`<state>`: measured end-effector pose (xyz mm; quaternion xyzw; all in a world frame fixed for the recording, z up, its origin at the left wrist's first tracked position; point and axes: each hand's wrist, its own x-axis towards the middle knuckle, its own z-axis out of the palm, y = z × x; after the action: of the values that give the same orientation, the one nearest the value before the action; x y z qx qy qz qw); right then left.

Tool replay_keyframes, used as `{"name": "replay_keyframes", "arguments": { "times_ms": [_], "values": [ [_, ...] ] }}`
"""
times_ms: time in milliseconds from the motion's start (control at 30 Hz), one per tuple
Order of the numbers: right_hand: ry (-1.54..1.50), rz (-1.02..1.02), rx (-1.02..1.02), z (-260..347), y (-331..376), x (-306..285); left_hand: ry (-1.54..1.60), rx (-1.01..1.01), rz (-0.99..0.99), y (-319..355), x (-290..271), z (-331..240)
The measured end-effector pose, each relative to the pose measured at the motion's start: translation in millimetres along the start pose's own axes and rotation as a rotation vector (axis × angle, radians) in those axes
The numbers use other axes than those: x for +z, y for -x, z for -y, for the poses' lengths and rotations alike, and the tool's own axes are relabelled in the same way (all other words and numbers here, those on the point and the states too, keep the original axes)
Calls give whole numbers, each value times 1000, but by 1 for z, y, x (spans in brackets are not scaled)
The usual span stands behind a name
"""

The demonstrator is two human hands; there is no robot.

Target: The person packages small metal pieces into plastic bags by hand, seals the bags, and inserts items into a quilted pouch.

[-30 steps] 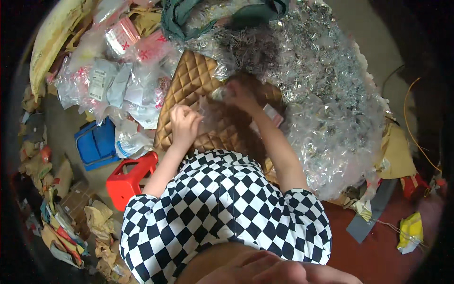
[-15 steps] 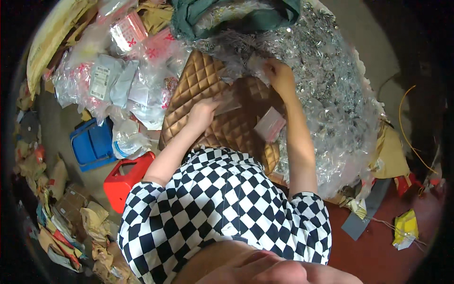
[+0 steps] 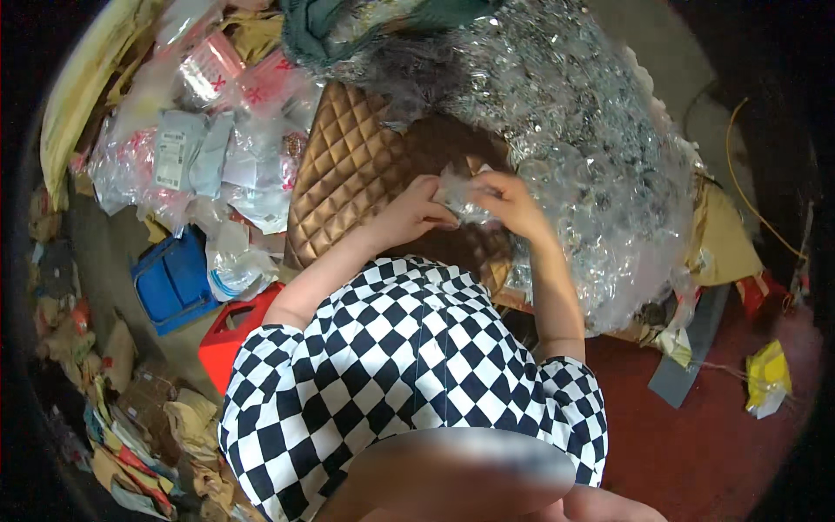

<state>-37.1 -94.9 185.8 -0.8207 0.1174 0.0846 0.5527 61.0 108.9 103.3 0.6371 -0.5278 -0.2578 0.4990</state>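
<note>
A small crinkled clear plastic bag (image 3: 456, 193) is between my two hands, above a brown quilted surface (image 3: 339, 165) in front of me. My left hand (image 3: 410, 214) has its fingers curled at the left side of the bag. My right hand (image 3: 510, 205) pinches the other side, with fingers bent inward. What lies inside the bag cannot be made out. Just beyond and to the right of my hands spreads a large heap of small clear packets with silvery contents (image 3: 600, 191).
At the left lie clear bags of red-and-white packs (image 3: 213, 74) and a grey package with a label (image 3: 178, 152). A blue plastic stool (image 3: 174, 283) and a red one (image 3: 228, 335) stand below them. Dark green cloth (image 3: 313, 30) lies at the far side.
My right hand has come back from the heap toward me, and my left has moved right to meet it at the bag. The red-and-white packet near my right wrist no longer shows.
</note>
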Motion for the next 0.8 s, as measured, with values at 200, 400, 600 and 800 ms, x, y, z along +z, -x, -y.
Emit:
{"name": "replay_keyframes", "arguments": {
  "times_ms": [200,400,600,800],
  "values": [
    [-444,-43,78,-16,30,-3,-92,53,26,-12,9,-15],
    [-350,20,135,-41,53,0,-51,151,-40,-16,11,-30],
    [-286,-440,132,-20,60,-14,-128,123,-82,-15,3,-42],
    [500,23,8,5,39,0,-77,92,66,-19,11,-30]
  ]
}}
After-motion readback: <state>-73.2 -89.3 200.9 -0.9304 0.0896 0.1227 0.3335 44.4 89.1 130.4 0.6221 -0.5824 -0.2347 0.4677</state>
